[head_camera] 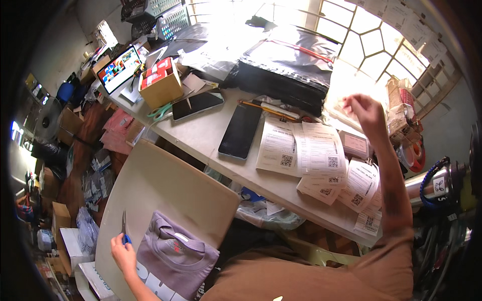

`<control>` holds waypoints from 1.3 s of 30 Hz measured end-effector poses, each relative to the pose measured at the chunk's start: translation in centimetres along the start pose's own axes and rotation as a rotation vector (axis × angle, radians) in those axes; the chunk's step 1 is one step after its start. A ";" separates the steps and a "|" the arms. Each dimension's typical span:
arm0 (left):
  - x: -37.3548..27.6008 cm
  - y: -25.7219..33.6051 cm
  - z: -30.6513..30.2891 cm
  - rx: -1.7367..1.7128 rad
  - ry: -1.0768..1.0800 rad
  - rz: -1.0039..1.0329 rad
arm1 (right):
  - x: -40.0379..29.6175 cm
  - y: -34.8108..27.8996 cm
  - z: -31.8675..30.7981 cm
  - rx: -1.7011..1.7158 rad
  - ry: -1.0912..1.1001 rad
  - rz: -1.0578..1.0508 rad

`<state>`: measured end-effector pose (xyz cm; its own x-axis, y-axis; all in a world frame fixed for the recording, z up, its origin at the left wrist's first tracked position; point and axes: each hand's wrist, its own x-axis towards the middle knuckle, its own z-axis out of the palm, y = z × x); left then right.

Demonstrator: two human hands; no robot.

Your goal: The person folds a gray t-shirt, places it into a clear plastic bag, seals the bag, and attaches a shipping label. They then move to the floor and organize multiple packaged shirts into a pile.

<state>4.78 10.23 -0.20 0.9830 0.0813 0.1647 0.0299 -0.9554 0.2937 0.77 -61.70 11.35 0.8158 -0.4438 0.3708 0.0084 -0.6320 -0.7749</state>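
My left hand (123, 253) is at the lower left, its fingers around the blue handle of a pair of scissors (124, 225), blades pointing away from me over a pale board. Beside it, a folded mauve T-shirt (179, 250) with white print lies on the board. My right hand (363, 113) is raised at the right near the bright window, its fingers curled; glare hides whether anything is in them. Below that hand are a small labelled box (353, 144) and printed sheets (324, 148) with codes, some held by binder clips.
The pale table (188, 145) holds two dark phones (240, 131), teal-handled scissors (161, 111), a cardboard box (161, 90), a tablet or laptop screen (119, 69) and a stack of black plastic bags (282, 81). Tape rolls (414, 155) hang at the right. Boxes and bagged items crowd the left floor.
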 end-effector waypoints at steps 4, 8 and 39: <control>-0.3 7.8 3.1 -0.206 -0.278 0.230 | 7.4 14.1 -3.2 -0.559 0.020 0.231; -0.3 5.0 2.9 -0.271 -0.317 0.051 | 6.9 13.6 1.6 -0.793 -0.075 0.429; -3.9 -3.2 -14.2 0.056 0.221 -0.327 | -10.4 -21.2 35.5 0.633 -1.277 -0.372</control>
<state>-1.71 16.99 11.64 0.8574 0.4370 0.2718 0.3504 -0.8825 0.3136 12.68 -21.08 5.77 0.6526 0.7402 0.1620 0.2988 -0.0550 -0.9527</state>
